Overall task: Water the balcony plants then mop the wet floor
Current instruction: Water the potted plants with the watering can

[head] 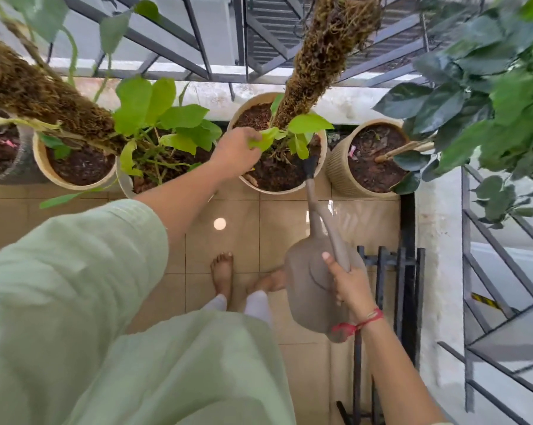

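Fingers [329,265] of the right hand [351,286] are gripping the watering can [305,280] by its handle, tipping its spout over the middle pot [277,189]. The left hand [234,148] is pinching a leaf [262,141] aside, probably so water reaches soil, not foliage.

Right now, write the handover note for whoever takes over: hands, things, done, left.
Left hand holds a leaf of the middle pot's plant.
Right hand grips the can's handle, spout over that pot's soil; no stream can be made out.
Done: unclear which pots are watered.
Left: finish watering, then mop the floor, which shines near the spout. No mop in view.
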The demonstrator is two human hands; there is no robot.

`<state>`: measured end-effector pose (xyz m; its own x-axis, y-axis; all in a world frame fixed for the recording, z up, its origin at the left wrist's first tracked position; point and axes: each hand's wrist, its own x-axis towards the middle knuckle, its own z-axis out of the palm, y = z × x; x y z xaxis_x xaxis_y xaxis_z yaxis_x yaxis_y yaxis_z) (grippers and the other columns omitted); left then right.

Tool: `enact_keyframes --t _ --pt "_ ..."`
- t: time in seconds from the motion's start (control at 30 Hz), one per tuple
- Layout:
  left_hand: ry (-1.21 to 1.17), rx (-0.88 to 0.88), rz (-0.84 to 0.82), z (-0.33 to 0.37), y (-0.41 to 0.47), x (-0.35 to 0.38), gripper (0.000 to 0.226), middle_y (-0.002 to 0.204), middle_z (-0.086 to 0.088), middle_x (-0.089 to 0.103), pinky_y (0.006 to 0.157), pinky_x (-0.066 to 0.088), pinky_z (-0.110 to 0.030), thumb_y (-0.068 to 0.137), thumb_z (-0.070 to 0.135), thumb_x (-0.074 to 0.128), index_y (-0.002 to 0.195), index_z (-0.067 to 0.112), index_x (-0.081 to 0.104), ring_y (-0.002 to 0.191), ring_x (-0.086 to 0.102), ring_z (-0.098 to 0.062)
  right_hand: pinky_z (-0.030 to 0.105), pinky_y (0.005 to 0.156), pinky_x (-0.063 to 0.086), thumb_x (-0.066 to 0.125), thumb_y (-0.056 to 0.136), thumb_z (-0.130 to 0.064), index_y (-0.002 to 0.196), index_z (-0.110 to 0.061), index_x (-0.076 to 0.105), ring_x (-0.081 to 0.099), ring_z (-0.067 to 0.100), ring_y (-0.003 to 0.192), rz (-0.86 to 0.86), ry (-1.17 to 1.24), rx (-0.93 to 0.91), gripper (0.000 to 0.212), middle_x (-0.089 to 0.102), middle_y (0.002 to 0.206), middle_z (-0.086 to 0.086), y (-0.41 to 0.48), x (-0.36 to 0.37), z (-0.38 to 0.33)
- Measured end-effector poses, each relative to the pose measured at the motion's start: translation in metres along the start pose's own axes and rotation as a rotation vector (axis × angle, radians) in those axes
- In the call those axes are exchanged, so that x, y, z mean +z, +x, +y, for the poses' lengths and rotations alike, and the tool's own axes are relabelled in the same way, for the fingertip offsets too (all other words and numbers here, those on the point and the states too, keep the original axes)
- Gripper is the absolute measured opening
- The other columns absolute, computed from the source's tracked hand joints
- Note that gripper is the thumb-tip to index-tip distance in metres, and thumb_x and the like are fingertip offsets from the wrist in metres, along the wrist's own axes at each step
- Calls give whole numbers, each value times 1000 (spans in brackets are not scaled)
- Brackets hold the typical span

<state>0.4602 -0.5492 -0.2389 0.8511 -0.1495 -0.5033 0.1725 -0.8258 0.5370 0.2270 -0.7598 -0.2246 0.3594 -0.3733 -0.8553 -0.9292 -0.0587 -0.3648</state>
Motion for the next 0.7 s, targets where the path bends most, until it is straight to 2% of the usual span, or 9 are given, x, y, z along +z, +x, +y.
enact_keyframes --t 0.07,0.17,0.3,0.4,0.47,0.57,0.7 --pt "-4 -8 8 0 1 0 34 125 -5 62 87 44 -28 85 17 55 117 18 64 108 58 -24 24 39 27 67 76 -56 68 -17 52 34 12 35 -7 9 -32 42 37 47 -2 8 -7 -12" --pt "-25 -43 11 -4 0 4 34 119 -6 64 81 45 -29 84 19 58 118 18 63 100 60 -25 22 37 28 65 79 -54 72 -18 52 33 11 34 -26 0 -68 39 37 51 0 18 -16 -31" --pt "-86 -73 34 -7 1 8 38 126 -6 59 90 44 -29 86 16 57 124 18 60 112 56 -24 22 38 30 63 81 -54 70 -18 52 33 12 35 -39 -74 -94 39 38 50 2 37 -27 -55" --pt "-116 -17 88 -2 4 2 39 128 -4 59 92 42 -27 86 12 55 125 16 59 116 55 -22 22 39 31 62 81 -56 66 -17 49 34 13 36 -54 -129 -116 44 39 51 2 54 -33 -73" --pt "-122 6 119 2 6 -4 36 125 -3 61 85 44 -25 87 11 54 122 16 61 107 59 -25 23 40 31 62 79 -58 62 -17 45 34 15 35 -49 -163 -142 47 38 49 2 62 -35 -83" --pt "-112 8 114 -1 9 -5 33 123 -3 63 77 47 -26 87 13 56 118 17 63 84 61 -23 24 41 32 61 79 -58 60 -17 44 33 15 35 -54 -178 -163 48 38 47 3 71 -37 -92" --pt "-115 -4 103 -12 6 1 30 117 -2 65 73 46 -27 85 12 57 114 16 66 82 60 -22 24 41 31 61 79 -58 61 -17 45 33 15 35 -66 -170 -155 48 37 47 2 75 -42 -95"
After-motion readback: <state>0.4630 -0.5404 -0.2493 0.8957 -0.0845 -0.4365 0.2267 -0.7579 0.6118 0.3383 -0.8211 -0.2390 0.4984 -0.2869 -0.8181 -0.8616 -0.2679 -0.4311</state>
